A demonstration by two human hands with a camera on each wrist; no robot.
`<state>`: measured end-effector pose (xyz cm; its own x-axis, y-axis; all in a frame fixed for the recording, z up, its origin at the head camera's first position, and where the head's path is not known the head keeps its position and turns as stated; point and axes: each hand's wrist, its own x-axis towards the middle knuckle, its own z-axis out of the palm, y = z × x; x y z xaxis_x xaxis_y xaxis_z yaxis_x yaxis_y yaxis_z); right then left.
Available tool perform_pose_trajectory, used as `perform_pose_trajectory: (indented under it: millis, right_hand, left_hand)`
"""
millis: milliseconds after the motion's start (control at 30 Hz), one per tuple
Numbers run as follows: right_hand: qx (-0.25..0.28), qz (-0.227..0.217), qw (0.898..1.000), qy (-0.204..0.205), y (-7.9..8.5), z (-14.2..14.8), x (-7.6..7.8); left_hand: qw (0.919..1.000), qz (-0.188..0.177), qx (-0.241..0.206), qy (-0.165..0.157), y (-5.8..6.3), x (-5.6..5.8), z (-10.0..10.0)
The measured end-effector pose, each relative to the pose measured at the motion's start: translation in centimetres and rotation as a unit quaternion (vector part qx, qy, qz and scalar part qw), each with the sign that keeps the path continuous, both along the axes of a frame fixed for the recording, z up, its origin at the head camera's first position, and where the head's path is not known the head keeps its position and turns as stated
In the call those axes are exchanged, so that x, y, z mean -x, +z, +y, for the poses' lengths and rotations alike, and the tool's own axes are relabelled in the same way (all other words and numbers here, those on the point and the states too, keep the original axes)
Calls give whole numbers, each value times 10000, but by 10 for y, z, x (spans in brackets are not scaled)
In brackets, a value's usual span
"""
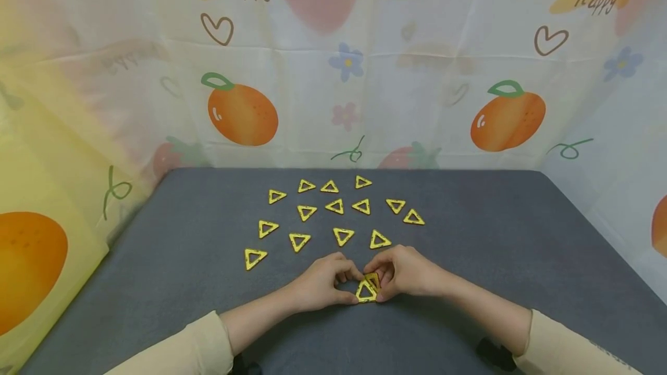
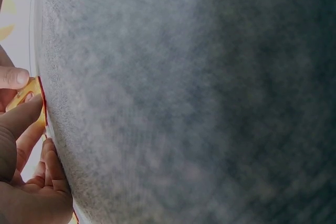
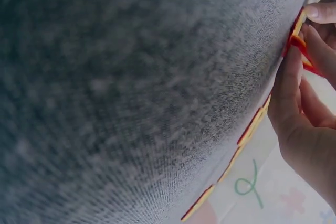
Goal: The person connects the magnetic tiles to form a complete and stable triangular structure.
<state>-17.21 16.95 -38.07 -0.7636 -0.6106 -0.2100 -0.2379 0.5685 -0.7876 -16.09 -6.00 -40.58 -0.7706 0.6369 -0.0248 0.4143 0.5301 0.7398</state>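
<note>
My left hand (image 1: 327, 283) pinches a yellow triangular frame tile (image 1: 366, 300) at its left side, thumb near the lower corner and a finger near the top. This tile lies flat on the dark table. From the other side my right hand (image 1: 409, 271) grips a second yellow triangular tile (image 1: 376, 278), which tilts up along the first one's right edge. Red edging shows on the flat tile (image 3: 295, 27) and the tilted tile (image 3: 314, 68) in the right wrist view. Fingers partly cover both tiles.
Several more yellow triangular tiles (image 1: 300, 245) lie scattered flat beyond the hands, the nearest one (image 1: 387, 242) just past my right fingertips. The dark grey table (image 1: 182, 305) ends at a fruit-printed cloth (image 1: 307, 103) at the back and sides.
</note>
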Motion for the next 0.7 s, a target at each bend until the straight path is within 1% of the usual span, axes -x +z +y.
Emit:
perform_pose_trajectory:
  millis: [300,700]
  right_hand:
    - [78,-137,9994,302,-3,4,2]
    - [7,78,9988,485,-8,2,2]
  left_hand:
    - [10000,-20,15,0,1,0,0]
    - [10000,29,64,65,0,1,-1]
